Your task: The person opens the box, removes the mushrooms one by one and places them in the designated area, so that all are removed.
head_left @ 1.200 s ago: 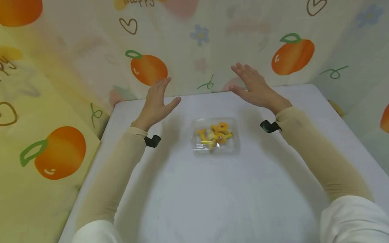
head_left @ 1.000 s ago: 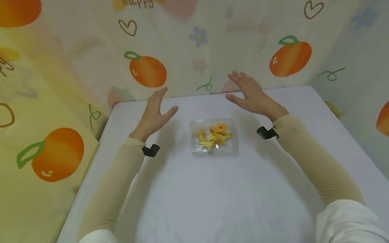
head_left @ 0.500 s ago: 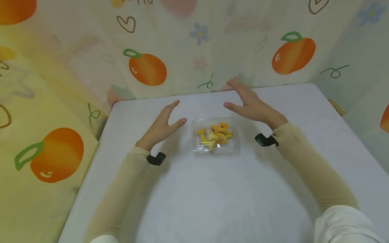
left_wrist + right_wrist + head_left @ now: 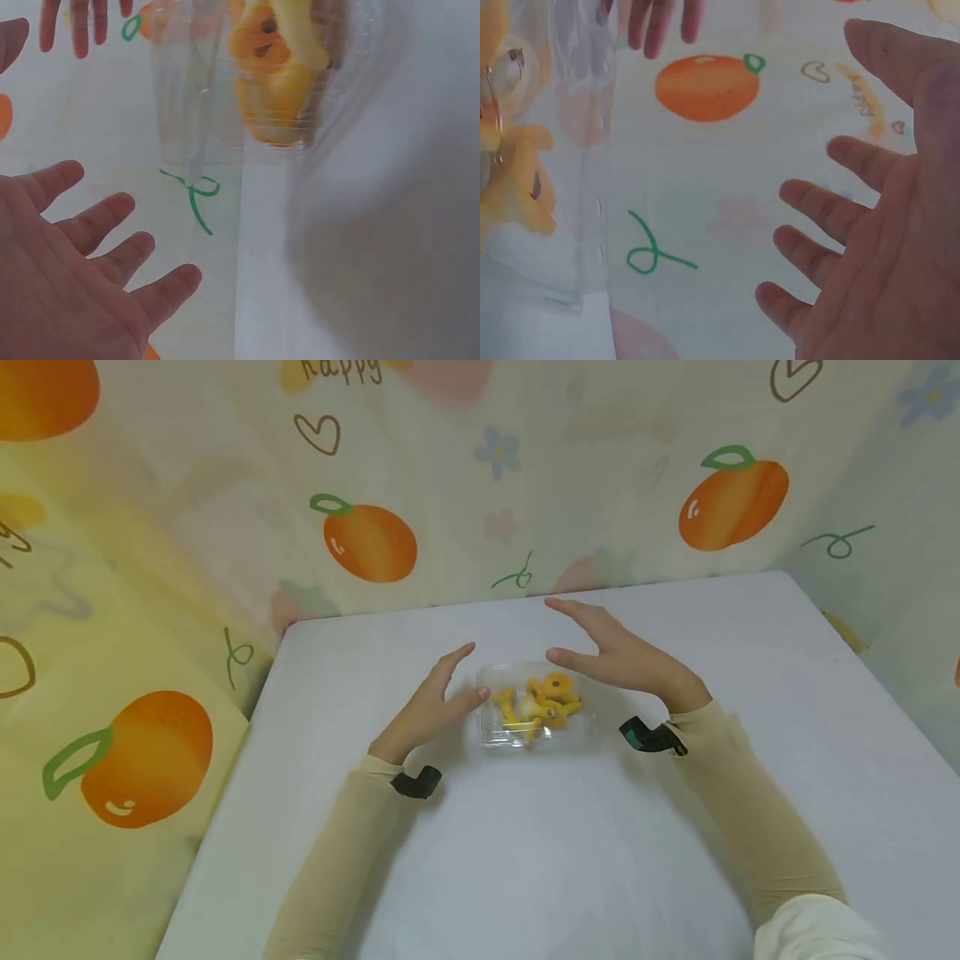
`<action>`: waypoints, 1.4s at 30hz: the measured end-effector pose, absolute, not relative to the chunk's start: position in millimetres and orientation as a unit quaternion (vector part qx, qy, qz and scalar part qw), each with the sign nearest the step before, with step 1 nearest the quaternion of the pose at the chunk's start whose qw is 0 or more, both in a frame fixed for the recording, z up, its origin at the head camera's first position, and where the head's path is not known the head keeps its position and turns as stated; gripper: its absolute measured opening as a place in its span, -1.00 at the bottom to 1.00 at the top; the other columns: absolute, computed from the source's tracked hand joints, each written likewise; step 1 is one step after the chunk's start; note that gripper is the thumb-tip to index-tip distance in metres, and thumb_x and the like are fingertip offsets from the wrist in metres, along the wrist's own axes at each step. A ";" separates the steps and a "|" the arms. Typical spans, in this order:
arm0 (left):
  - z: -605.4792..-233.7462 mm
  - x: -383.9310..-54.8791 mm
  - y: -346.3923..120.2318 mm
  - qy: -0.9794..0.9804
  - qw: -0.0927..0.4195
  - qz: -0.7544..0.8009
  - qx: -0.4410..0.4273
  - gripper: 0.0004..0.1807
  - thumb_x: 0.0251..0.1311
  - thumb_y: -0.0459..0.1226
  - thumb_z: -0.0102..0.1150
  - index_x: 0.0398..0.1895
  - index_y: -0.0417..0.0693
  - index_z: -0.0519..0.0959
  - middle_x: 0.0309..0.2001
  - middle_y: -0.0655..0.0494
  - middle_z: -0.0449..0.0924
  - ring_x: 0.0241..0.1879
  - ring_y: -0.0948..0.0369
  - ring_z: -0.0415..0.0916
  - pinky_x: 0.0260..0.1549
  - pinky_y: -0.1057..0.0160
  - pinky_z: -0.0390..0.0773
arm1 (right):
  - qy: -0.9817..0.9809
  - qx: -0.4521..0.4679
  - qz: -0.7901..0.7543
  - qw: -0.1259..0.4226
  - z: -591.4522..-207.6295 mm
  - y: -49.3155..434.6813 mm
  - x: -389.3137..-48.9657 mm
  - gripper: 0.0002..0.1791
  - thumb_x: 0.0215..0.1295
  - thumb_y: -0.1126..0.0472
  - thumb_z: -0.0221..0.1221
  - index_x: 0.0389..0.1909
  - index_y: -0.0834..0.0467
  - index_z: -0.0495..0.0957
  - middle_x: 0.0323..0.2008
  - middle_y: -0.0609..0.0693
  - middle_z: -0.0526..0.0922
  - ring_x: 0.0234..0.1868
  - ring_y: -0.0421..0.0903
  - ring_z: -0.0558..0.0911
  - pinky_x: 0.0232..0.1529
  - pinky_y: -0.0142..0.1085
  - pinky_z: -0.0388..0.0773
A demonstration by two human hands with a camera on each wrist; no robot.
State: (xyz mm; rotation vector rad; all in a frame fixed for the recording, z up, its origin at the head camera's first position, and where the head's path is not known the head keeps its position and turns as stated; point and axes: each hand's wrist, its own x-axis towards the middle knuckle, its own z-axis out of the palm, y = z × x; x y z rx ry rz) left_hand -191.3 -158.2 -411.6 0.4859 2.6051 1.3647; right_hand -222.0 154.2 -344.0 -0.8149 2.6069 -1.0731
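A clear plastic clamshell box (image 4: 495, 733) stands on the table, holding several small yellow and orange pieces (image 4: 555, 712), some with dark holes or spots. My left hand (image 4: 423, 714) is on the box's left, fingers extended, its thumb tip overlapping the box edge in the head view. Over the right back corner hovers my right hand (image 4: 630, 660), fingers straight and thumb spread. Both palms face the box. In the left wrist view the box (image 4: 196, 112) is beyond the left fingertips. The right wrist view shows a gap between the right fingers (image 4: 810, 206) and the box (image 4: 592, 247).
A white cloth covers the table (image 4: 510, 852). Behind it rises a curtain (image 4: 600, 468) printed with oranges, hearts and flowers, which also runs along the left and right sides. A black wrist camera mount (image 4: 417, 782) sits on the left sleeve, another mount (image 4: 651, 737) on the right.
Both hands have come down and inward toward the box, the left moving right and nearer, the right dropping lower. The box stays where it was on the table.
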 end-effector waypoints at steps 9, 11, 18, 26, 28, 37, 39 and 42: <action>-419.9 -176.7 -153.7 0.867 0.110 0.464 0.147 -0.01 0.17 0.22 0.28 0.60 0.49 -0.02 0.65 0.19 -0.16 0.65 0.06 -0.30 0.50 -0.34 -0.08 | 0.879 -0.300 -0.354 0.110 -351.5 150.5 -204.9 -0.22 0.39 -0.22 0.18 0.55 -0.12 0.19 0.61 -0.04 0.09 0.65 0.01 -0.06 0.55 0.25 -0.05; -421.0 -174.6 -153.0 0.868 0.115 0.462 0.142 0.03 0.13 0.23 0.30 0.60 0.50 -0.05 0.65 0.21 -0.20 0.65 0.08 -0.35 0.49 -0.37 -0.08 | 0.876 -0.299 -0.361 0.116 -352.3 150.5 -201.8 -0.22 0.38 -0.21 0.19 0.55 -0.14 0.20 0.61 -0.06 0.08 0.65 0.00 -0.07 0.54 0.26 -0.05; -425.9 -166.0 -150.8 0.872 0.138 0.452 0.126 0.15 0.07 0.27 0.35 0.62 0.51 -0.16 0.65 0.14 -0.27 0.65 0.00 -0.30 0.45 -0.42 -0.02 | 0.870 -0.312 -0.359 0.129 -358.3 144.4 -196.6 -0.21 0.35 -0.17 0.25 0.53 -0.09 0.24 0.60 -0.08 0.11 0.65 0.02 -0.06 0.54 0.27 -0.06; -434.2 -163.7 -149.0 0.864 0.143 0.468 0.121 0.13 0.13 0.23 0.33 0.63 0.44 -0.18 0.65 0.15 -0.24 0.64 -0.02 -0.24 0.47 -0.39 -0.04 | 0.874 -0.336 -0.328 0.127 -368.6 140.7 -197.7 -0.22 0.36 -0.18 0.24 0.52 -0.02 0.27 0.58 0.01 0.17 0.64 0.10 0.00 0.52 0.30 -0.08; -436.6 -163.8 -147.1 0.862 0.141 0.471 0.127 0.16 0.13 0.22 0.34 0.64 0.39 -0.22 0.65 0.18 -0.24 0.65 -0.01 -0.27 0.48 -0.38 -0.06 | 0.872 -0.344 -0.325 0.127 -370.3 139.6 -197.2 -0.21 0.35 -0.15 0.26 0.52 0.02 0.26 0.58 0.05 0.18 0.63 0.13 0.02 0.51 0.32 -0.07; -445.1 -162.3 -135.6 0.853 0.150 0.480 0.137 0.25 0.09 0.22 0.38 0.62 0.44 -0.34 0.65 0.09 -0.33 0.64 -0.02 -0.34 0.49 -0.36 -0.09 | 0.877 -0.364 -0.284 0.133 -379.0 130.3 -194.2 -0.21 0.30 -0.04 0.30 0.50 0.06 0.29 0.56 0.14 0.21 0.61 0.21 0.08 0.51 0.32 -0.02; -444.3 -161.3 -133.3 0.853 0.151 0.481 0.137 0.26 0.08 0.20 0.40 0.62 0.43 -0.34 0.65 0.07 -0.33 0.64 -0.03 -0.33 0.49 -0.36 -0.09 | 0.880 -0.371 -0.265 0.134 -379.4 127.8 -193.1 -0.18 0.26 -0.06 0.33 0.50 0.08 0.30 0.55 0.18 0.21 0.60 0.26 0.08 0.52 0.32 -0.03; -443.6 -159.3 -130.6 0.853 0.151 0.480 0.139 0.29 0.06 0.18 0.42 0.62 0.41 -0.36 0.65 0.08 -0.35 0.64 -0.03 -0.33 0.49 -0.36 -0.07 | 0.885 -0.367 -0.245 0.149 -379.9 125.3 -190.6 -0.13 0.20 -0.10 0.36 0.51 0.05 0.29 0.56 0.18 0.18 0.61 0.26 0.04 0.54 0.29 -0.07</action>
